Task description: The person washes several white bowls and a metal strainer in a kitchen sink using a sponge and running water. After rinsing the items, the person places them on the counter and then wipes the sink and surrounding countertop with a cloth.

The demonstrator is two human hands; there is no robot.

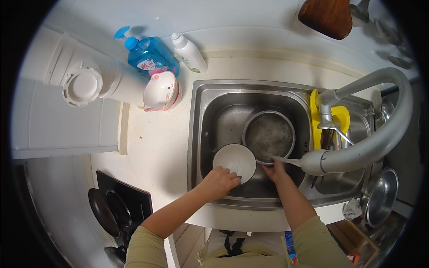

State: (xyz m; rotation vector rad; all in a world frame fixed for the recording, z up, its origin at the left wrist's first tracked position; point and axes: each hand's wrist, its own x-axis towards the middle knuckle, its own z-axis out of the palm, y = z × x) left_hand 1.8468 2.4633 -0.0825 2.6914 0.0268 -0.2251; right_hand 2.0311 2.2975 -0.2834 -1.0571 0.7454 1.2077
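Note:
My left hand grips the near edge of a white bowl with a dark rim, inside the sink's large basin. A small dark bit shows by its fingertips; what it is I cannot tell. My right hand is at the near rim of a round metal pan, its fingers partly hidden by that rim. Water streams sideways from the faucet head over the pan's near edge, just above my right hand. Cloudy liquid seems to cover the pan's bottom.
The thick grey faucet hose arches over the right-hand sink bowl, where a yellow cutting board and utensils stand. A blue pump bottle, a white bottle and a pig-faced bowl stand at left. Metal basins lean at right.

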